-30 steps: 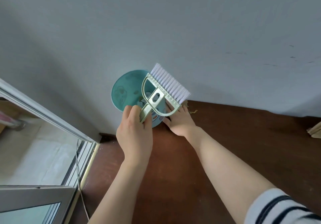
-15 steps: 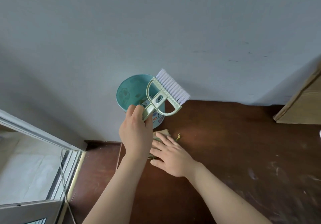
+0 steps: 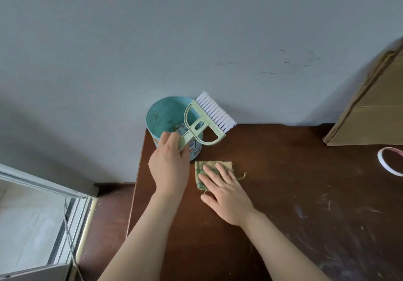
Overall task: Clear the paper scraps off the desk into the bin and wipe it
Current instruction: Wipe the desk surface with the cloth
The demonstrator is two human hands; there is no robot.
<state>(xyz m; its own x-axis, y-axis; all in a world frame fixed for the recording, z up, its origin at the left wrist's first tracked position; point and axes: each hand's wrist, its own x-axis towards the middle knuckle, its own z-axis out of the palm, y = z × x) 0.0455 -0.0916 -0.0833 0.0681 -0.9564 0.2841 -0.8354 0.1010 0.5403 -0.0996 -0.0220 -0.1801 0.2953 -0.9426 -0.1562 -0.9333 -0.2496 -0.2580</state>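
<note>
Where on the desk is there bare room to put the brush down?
Bare desk runs between the cloth and the tape roll, below the box. The back left corner is crowded: bin, brush in the left hand, right hand on the cloth.

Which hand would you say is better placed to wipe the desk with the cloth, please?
The right hand: its fingers lie flat on the cloth on the desk, while the left hand grips the brush by the bin.

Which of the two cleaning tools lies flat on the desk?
The green checked cloth, pressed under the right hand. The brush is gripped by the left hand over the bin.
</note>
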